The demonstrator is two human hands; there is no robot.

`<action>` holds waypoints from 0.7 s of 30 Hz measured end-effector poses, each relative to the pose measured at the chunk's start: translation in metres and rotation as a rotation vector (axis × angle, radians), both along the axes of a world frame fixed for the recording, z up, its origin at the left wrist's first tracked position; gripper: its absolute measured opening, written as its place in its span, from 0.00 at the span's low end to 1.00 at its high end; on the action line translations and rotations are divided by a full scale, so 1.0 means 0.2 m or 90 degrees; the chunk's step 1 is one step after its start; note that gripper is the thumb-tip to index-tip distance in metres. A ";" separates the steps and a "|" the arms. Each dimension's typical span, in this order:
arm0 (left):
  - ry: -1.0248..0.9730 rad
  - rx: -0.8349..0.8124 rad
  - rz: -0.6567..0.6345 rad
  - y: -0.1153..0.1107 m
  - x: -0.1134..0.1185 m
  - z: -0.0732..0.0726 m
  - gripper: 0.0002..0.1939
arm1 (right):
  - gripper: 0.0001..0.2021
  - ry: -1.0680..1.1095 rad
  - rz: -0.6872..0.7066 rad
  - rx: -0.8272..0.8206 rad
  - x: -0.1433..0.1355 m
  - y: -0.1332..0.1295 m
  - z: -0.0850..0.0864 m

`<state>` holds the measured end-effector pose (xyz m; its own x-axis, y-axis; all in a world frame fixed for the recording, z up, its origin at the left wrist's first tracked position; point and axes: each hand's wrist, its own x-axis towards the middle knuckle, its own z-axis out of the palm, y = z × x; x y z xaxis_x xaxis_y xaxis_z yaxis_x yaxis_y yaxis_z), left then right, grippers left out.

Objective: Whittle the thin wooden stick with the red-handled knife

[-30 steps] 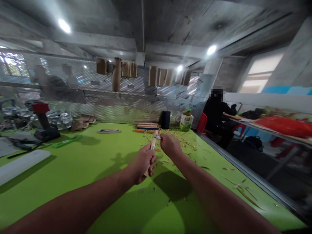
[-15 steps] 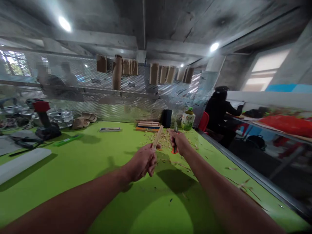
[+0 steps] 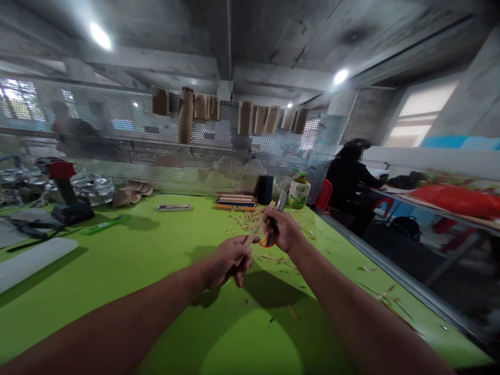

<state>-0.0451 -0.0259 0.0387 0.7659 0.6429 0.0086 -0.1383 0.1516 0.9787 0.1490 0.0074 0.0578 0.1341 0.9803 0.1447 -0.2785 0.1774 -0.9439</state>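
My left hand (image 3: 230,260) is closed round the lower part of a flat, pale wooden stick (image 3: 253,233), which slants up and to the right. My right hand (image 3: 284,229) grips a knife (image 3: 282,200) whose grey blade points upward. Something orange-red, like a loop or cord, hangs below that fist. The thumb side of my right hand meets the stick's upper end; whether the blade touches the wood is hidden by the fingers. Wood shavings (image 3: 245,221) lie scattered on the green tabletop (image 3: 164,260) behind and around both hands.
Pencil-like sticks (image 3: 235,201), a black box (image 3: 266,189) and a green-capped bottle (image 3: 300,190) stand at the back. Left are a red-topped power tool (image 3: 64,190), a green level-like bar (image 3: 107,224) and a white roll (image 3: 37,263). A person (image 3: 349,179) sits beyond the right edge.
My right hand has come left with the knife, and its fingers now meet the stick's upper end. The stick leans further right. The view has shifted slightly.
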 end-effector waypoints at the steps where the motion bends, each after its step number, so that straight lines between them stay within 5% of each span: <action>1: 0.006 -0.009 -0.030 0.00 -0.01 0.00 0.18 | 0.15 -0.006 -0.006 0.005 0.02 0.00 0.00; 5: -0.031 -0.030 -0.017 0.00 -0.01 0.00 0.22 | 0.18 -0.157 -0.068 0.038 0.05 0.02 -0.01; 9: -0.059 -0.025 0.093 0.04 -0.01 -0.01 0.20 | 0.15 -0.612 -0.233 0.085 0.00 -0.01 -0.02; 13: -0.050 0.024 0.152 0.05 0.00 0.00 0.15 | 0.12 -1.018 -0.222 0.072 -0.13 -0.09 0.00; 21: 0.010 0.037 0.240 0.04 0.03 0.03 0.05 | 0.13 -1.171 -0.176 0.015 -0.24 -0.12 -0.01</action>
